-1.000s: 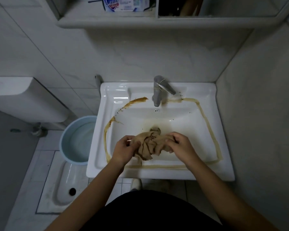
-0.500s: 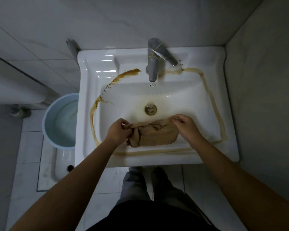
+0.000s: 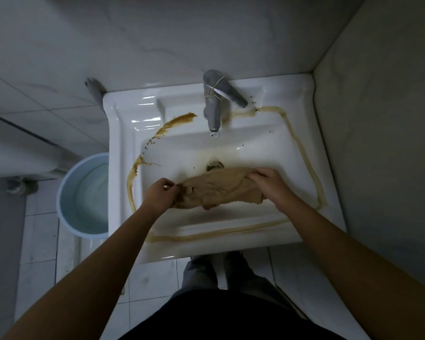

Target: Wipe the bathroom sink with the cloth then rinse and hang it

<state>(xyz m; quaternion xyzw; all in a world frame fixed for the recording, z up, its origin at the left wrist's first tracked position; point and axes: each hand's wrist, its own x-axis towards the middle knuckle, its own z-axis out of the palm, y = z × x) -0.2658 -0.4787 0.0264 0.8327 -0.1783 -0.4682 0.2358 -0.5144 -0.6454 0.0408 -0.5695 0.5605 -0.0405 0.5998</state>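
Observation:
A white rectangular sink (image 3: 123, 133) fills the middle of the view, with a brown dirty line running round its rim and specks near the drain (image 3: 215, 165). A tan, stained cloth (image 3: 219, 187) is stretched over the basin just in front of the drain. My left hand (image 3: 160, 195) pinches its left end. My right hand (image 3: 268, 185) grips its right end with curled fingers. A grey tap (image 3: 214, 104) stands at the back of the sink, a rubber band wound round its lever; no water runs from it.
A pale blue bucket (image 3: 84, 192) with water stands on the tiled floor left of the sink. A white cistern (image 3: 22, 153) is further left. Tiled walls close in behind and to the right. My legs show below the sink's front edge.
The cloth was bunched between both hands a second ago and is now pulled out wide. My hands have moved apart. The camera has tilted down, so the shelf above is out of view.

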